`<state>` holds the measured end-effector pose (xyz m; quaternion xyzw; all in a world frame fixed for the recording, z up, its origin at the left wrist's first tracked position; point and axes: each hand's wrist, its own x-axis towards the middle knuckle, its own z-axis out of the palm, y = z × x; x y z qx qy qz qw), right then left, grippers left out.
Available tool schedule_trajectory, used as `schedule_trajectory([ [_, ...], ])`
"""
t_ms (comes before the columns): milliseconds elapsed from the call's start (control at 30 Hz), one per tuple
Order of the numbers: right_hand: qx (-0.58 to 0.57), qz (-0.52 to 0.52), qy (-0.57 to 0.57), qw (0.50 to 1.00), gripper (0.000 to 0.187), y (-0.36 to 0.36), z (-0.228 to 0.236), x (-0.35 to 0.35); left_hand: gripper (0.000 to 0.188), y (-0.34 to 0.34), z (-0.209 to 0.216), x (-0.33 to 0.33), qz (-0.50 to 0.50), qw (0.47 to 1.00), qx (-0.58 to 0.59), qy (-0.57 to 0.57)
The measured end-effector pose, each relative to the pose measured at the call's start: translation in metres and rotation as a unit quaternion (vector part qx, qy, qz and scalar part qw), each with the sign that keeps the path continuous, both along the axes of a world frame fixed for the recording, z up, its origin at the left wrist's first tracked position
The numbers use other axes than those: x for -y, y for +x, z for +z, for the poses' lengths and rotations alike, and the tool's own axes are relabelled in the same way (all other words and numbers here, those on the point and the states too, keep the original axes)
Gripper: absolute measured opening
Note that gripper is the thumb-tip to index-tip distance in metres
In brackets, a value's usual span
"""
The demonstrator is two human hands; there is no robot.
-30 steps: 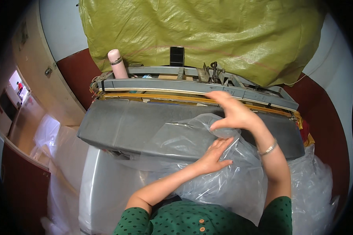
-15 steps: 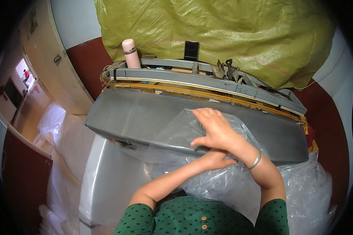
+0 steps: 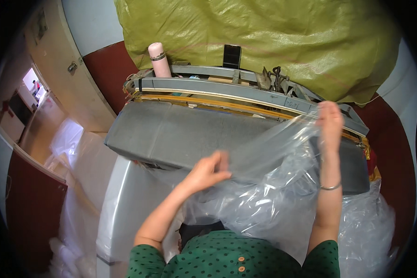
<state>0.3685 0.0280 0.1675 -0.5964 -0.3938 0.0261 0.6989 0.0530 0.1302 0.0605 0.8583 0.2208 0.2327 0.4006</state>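
A crumpled clear plastic sheet (image 3: 282,180) spreads over my lap and the right part of a long grey padded surface (image 3: 180,134). My right hand (image 3: 330,123), wearing a silver bangle, is raised over the far right edge. It is closed on the upper edge of the sheet. Near the front middle of the grey surface, my left hand (image 3: 208,172) has bent, slightly blurred fingers at the sheet's left edge. Between the hands the plastic slants upward to the right, fairly taut.
Behind the grey surface runs a metal frame (image 3: 217,88) with a pink bottle (image 3: 159,60) and clamp-like metal parts (image 3: 275,81). A yellow-green woven sheet (image 3: 264,37) hangs behind. More plastic film (image 3: 90,171) lies left, by a door (image 3: 72,51). A grey plastic-wrapped panel (image 3: 118,208) is nearby.
My hands were crossed near the middle and have moved apart. The right went up and right, lifting the sheet's edge; the left moved left. The plastic is now stretched between them.
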Motion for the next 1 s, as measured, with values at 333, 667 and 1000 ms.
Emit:
schedule_trajectory([
  [333, 0.140, -0.247, -0.259, 0.923, 0.025, 0.209, -0.097, 0.102, 0.019, -0.241, 0.005, -0.118, 0.292, 0.843, -0.412, 0.187],
  [667, 0.131, -0.305, -0.323, 0.887, 0.028, 0.259, -0.180, 0.168, 0.017, -0.114, 0.046, -0.124, 0.451, 0.860, 0.134, 0.195],
  [1000, 0.206, -0.484, -0.550, 0.649, 0.033, 0.306, -0.189, 0.294, 0.043, -0.189, -0.040, -0.197, 0.404, 0.875, -0.023, 0.265],
])
